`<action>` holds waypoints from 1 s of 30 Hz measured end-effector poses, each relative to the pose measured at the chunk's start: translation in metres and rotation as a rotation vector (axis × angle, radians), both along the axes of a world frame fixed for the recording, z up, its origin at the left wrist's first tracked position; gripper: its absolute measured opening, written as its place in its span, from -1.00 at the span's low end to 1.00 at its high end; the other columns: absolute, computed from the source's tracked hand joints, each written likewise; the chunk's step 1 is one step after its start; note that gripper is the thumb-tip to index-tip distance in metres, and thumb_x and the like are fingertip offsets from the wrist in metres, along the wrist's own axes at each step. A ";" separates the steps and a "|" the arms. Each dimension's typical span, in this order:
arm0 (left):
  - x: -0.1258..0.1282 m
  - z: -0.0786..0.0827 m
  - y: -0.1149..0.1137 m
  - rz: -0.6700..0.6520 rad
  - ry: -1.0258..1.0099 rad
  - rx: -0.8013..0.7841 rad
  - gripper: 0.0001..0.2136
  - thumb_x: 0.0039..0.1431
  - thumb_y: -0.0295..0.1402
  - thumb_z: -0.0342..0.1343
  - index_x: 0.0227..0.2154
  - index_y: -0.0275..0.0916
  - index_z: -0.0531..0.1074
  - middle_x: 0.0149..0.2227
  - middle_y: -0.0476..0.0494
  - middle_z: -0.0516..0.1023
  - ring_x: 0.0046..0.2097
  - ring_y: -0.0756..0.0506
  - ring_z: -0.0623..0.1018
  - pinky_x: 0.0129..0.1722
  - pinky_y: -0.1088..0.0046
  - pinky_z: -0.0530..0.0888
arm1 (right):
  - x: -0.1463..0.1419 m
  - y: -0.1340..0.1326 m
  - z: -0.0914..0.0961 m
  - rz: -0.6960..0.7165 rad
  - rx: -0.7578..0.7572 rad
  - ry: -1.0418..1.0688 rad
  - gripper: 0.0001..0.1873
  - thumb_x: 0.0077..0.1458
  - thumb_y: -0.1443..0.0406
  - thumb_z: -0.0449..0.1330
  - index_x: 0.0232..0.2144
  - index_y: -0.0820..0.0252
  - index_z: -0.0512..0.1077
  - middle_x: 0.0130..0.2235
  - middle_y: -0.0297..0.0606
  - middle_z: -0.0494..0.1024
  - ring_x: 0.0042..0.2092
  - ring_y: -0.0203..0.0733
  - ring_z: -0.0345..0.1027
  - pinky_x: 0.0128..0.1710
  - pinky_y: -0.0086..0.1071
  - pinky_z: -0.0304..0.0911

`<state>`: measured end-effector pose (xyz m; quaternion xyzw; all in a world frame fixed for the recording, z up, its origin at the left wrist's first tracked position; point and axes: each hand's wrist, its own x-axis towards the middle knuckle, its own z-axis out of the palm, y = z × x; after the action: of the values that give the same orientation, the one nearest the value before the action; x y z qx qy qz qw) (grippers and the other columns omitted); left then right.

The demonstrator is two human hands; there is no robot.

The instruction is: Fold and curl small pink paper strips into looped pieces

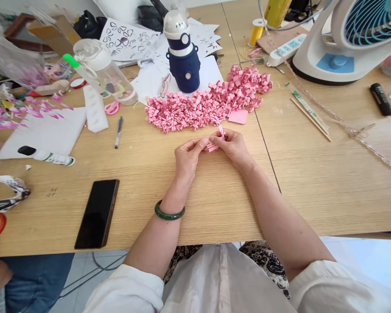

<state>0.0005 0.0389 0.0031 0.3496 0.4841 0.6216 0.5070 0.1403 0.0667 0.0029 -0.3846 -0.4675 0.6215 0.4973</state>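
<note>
Pink paper filled the middle of the wooden table [313, 182], and the grip sat at its heart: the left hand [186, 157] and the right hand [233, 147] met fingertip to fingertip, both pinched shut on a small pink paper piece [214, 145], whose strips fanned out between the thumbs while one end curled upward. That piece was held just above the tabletop, close in front of the person. A green bangle [169, 212] circled the left wrist, behind the grip. Just beyond the grip lay a flat pink square [238, 116], and past it a heap of pink curls [208, 104] spread across the table. Farther beyond stood a navy bottle [183, 58] with a white cap. Left of the grip lay a pen [118, 132], and farther left a white glue bottle [48, 156] whose label was too small to read. Nearer the person on that side rested a black phone [97, 213], screen dark. Right of the grip lay wooden sticks [310, 114], one in a printed sleeve whose writing could not be made out, then a black marker [381, 99]. A fan [345, 43] and a power strip [286, 48] stood far beyond to the right.
</note>
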 end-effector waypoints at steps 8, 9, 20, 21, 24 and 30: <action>-0.001 -0.001 0.001 0.017 0.070 0.058 -0.78 -0.13 -0.19 0.49 -0.49 -0.22 0.68 -0.48 -0.02 0.65 -0.45 0.04 0.51 -0.35 0.50 0.53 | -0.002 0.002 -0.001 0.016 0.025 0.010 -0.51 -0.16 -0.01 0.56 -0.46 0.21 0.48 -0.46 -0.31 0.60 -0.41 -0.24 0.54 -0.24 -0.32 0.56; -0.001 -0.001 0.001 0.020 0.076 0.071 -0.80 -0.11 -0.21 0.48 -0.49 -0.22 0.68 -0.47 -0.02 0.66 -0.45 0.04 0.53 -0.35 0.50 0.53 | -0.002 0.002 -0.001 0.021 0.027 0.010 -0.51 -0.16 -0.01 0.56 -0.45 0.21 0.48 -0.47 -0.31 0.60 -0.40 -0.23 0.55 -0.24 -0.31 0.56; -0.005 -0.005 0.000 0.055 0.235 0.123 -0.82 0.09 -0.19 0.37 -0.40 -0.21 0.68 -0.41 -0.07 0.68 -0.41 -0.01 0.59 -0.37 0.50 0.57 | -0.002 -0.002 0.005 0.037 0.064 -0.059 -0.54 -0.13 0.00 0.53 -0.45 0.22 0.49 -0.46 -0.35 0.57 -0.44 -0.30 0.50 -0.31 -0.38 0.57; -0.004 -0.004 0.000 0.043 0.211 0.108 -0.79 0.10 -0.16 0.35 -0.39 -0.21 0.69 -0.38 -0.09 0.69 -0.41 -0.01 0.58 -0.39 0.50 0.57 | -0.002 -0.002 0.005 0.031 0.062 -0.058 -0.55 -0.13 0.01 0.53 -0.46 0.21 0.48 -0.47 -0.35 0.57 -0.44 -0.30 0.50 -0.31 -0.37 0.57; -0.003 -0.003 0.000 0.023 0.159 0.078 -0.76 0.12 -0.13 0.33 -0.35 -0.22 0.70 -0.30 -0.13 0.71 -0.41 0.00 0.58 -0.39 0.49 0.58 | -0.002 -0.001 0.005 0.021 0.054 -0.058 -0.55 -0.13 0.01 0.53 -0.47 0.20 0.48 -0.47 -0.36 0.57 -0.45 -0.30 0.49 -0.31 -0.37 0.57; -0.003 -0.002 -0.001 0.012 0.176 0.101 -0.85 0.00 -0.29 0.39 -0.35 -0.21 0.70 -0.30 -0.10 0.73 -0.28 -0.05 0.65 -0.23 0.44 0.61 | -0.002 0.000 0.003 0.013 0.038 -0.055 -0.51 -0.17 -0.03 0.55 -0.44 0.21 0.51 -0.46 -0.33 0.58 -0.43 -0.28 0.50 -0.27 -0.35 0.57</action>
<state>-0.0020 0.0377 0.0008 0.4252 0.4968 0.6151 0.4405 0.1378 0.0664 0.0062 -0.3889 -0.4952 0.6048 0.4875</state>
